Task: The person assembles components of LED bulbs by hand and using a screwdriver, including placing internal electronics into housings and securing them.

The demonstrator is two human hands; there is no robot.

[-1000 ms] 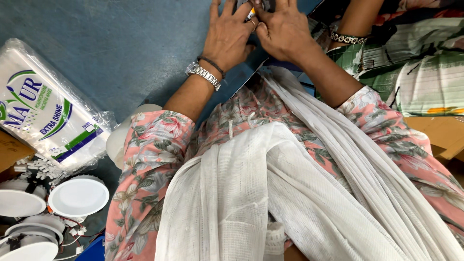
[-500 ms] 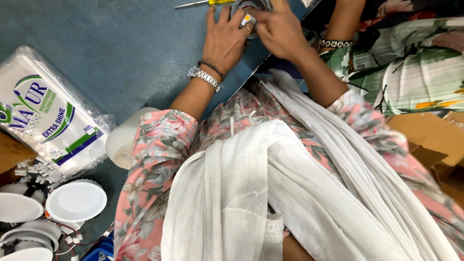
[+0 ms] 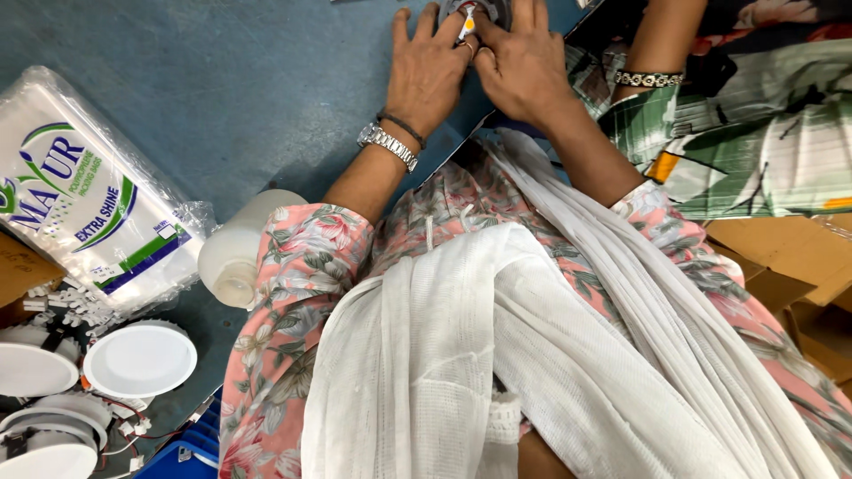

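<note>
On the blue-grey desk (image 3: 222,80), at its far edge, both hands are closing on a small round grey part with a yellow-and-white piece (image 3: 469,18): left hand (image 3: 426,75) fingers spread, right hand (image 3: 524,66) beside it. White round lamp discs (image 3: 138,359) are lying near left.

At left lies a clear plastic packet of white bags (image 3: 84,200); below it, round white lamp discs (image 3: 139,359); a white plastic bottle (image 3: 238,253) rests mid-left.
</note>
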